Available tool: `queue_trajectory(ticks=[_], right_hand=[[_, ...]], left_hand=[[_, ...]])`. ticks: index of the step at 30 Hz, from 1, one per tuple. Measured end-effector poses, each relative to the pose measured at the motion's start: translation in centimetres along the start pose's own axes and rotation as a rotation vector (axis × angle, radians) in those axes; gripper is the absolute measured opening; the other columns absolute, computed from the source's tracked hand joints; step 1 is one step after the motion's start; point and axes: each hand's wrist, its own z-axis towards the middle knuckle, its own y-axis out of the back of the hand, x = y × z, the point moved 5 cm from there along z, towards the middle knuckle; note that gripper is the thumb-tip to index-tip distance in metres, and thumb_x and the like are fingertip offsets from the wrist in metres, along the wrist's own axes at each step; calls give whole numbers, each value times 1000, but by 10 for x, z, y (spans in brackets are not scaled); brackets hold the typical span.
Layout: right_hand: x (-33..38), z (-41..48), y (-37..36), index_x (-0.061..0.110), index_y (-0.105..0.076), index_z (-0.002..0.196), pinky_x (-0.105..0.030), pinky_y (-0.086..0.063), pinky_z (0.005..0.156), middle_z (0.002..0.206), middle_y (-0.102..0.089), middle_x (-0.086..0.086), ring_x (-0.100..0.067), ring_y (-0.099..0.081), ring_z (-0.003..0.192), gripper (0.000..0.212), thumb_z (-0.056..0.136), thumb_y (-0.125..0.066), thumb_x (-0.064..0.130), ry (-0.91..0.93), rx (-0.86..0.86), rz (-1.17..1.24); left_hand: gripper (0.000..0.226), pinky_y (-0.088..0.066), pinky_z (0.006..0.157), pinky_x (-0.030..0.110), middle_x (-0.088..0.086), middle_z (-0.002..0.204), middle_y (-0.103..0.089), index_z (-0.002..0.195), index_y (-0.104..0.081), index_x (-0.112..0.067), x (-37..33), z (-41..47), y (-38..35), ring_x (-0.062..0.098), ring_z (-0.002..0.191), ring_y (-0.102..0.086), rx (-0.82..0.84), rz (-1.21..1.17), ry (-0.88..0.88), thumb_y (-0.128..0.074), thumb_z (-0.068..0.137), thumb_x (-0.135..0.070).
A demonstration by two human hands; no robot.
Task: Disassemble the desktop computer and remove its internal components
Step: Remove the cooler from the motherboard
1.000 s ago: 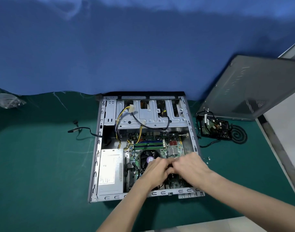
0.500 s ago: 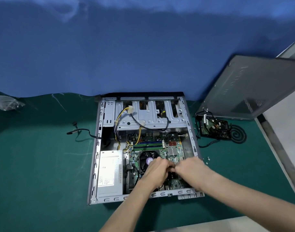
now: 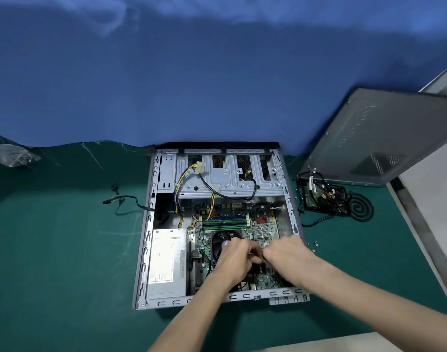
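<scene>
Low in the middle of the frame, an open grey metal computer case (image 3: pixel 147 224) lies flat on the green tabletop (image 3: pixel 65 250). Both hands are inside it, over the green circuit board (image 3: pixel 265 232). The left hand (image 3: pixel 236 260) covers part of the round black fan (image 3: pixel 220 240), and the right hand (image 3: pixel 287 255) is just beside it. Their fingers are curled and pinch a small dark part (image 3: pixel 257 256) between them; I cannot tell what it is. A silver power box (image 3: pixel 166 260) sits in the lower left of the case. At the right, a flat grey side panel (image 3: pixel 385 138) leans up, with a black coiled cable (image 3: pixel 360 208) below it. Tiny screws (image 3: pixel 315 243) lie by the case's right wall.
</scene>
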Motion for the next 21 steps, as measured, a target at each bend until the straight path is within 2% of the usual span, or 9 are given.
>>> queue_trajectory(ticks=[2, 4, 5, 7, 8, 10, 13, 18, 21], right_hand=[[-5, -2, -10, 13, -55, 89, -31, -43, 73, 90, -64, -4, -24, -60, 82, 9, 93, -54, 4, 2, -24, -50], [-28, -5, -14, 15, -59, 93, -25, -49, 76, 87, -61, 2, -17, -57, 78, 2, 93, -59, 13, -117, -90, 130], [-41, -4, -14, 17, -61, 96, -22, -48, 74, 87, -60, 5, -14, -57, 77, 4, 93, -61, 19, -180, -132, 207], [-62, -1, -14, 19, -62, 104, -24, -51, 75, 91, -63, 5, -14, -61, 80, 14, 93, -61, 28, -285, -210, 313], [-70, 2, -14, 20, -61, 108, -30, -53, 78, 94, -66, 3, -17, -64, 83, 18, 93, -59, 30, -332, -253, 351], [-77, 9, -16, 20, -59, 116, -36, -54, 80, 97, -70, 0, -21, -66, 88, 25, 95, -55, 33, -401, -332, 401], [-77, 15, -22, 21, -58, 119, -31, -50, 71, 90, -71, 0, -22, -67, 83, 27, 97, -50, 35, -467, -417, 373], [-78, 12, -26, 22, -57, 117, -30, -36, 60, 80, -69, 0, -24, -66, 77, 25, 97, -49, 35, -472, -479, 364], [-78, 11, -26, 22, -58, 116, -29, -36, 60, 80, -69, 0, -24, -66, 76, 25, 96, -49, 34, -466, -489, 403]], left_hand=[[49, -45, 91, 29, -5, 123, -63, 128, -58, -28, 4, -1, 9, 14, 111, -57, -86, 173, 3, -70, 81, -38], [89, -32, 105, 27, -6, 146, -38, 148, -27, -29, 14, 0, 16, 14, 134, -35, -103, 314, -7, -70, 72, -49], [107, -17, 114, 29, -3, 154, -24, 152, -11, -27, 21, 1, 17, 17, 142, -21, -63, 348, 7, -72, 68, -51], [130, 7, 114, 32, 3, 159, -2, 151, 11, -25, 36, 5, 16, 21, 147, 0, 56, 356, 79, -78, 61, -51], [134, 9, 115, 34, 6, 159, 0, 151, 14, -23, 42, 7, 14, 23, 147, 2, 107, 364, 120, -80, 60, -49], [128, -3, 118, 39, 10, 157, -13, 152, 5, -18, 47, 11, 12, 27, 145, -10, 155, 430, 157, -83, 63, -43], [107, -20, 114, 40, 11, 145, -34, 146, -20, -10, 49, 14, 12, 29, 134, -29, 147, 498, 137, -84, 65, -36], [104, -21, 114, 40, 11, 144, -34, 144, -22, -11, 52, 10, 15, 29, 134, -29, 155, 403, 130, -85, 64, -32], [104, -22, 114, 39, 11, 145, -33, 143, -23, -11, 52, 11, 19, 28, 134, -28, 157, 345, 144, -86, 62, -31]])
